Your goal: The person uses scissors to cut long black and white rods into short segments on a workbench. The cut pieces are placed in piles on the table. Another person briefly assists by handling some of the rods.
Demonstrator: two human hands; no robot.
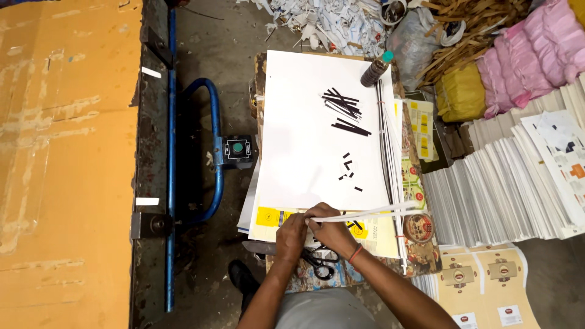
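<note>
i look down on the white sheet (304, 122), black strips (345, 108) loose on it. my right hand (332, 228) is pinched on a white strip (372, 212) at the sheet's near edge; left hand (291, 234) fingers are curled beside it, grip unclear. best keep the strip taut and flat. scissors (320, 261) are half hidden under my wrists.

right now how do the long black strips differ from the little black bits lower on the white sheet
The long black strips are slender and piled across one another in a loose bundle; the little black bits are short stubs, scattered singly with gaps between. The strips lie farther from the hands, near the dark bottle; the bits lie nearer. Both are black and rest on the white sheet.
</note>
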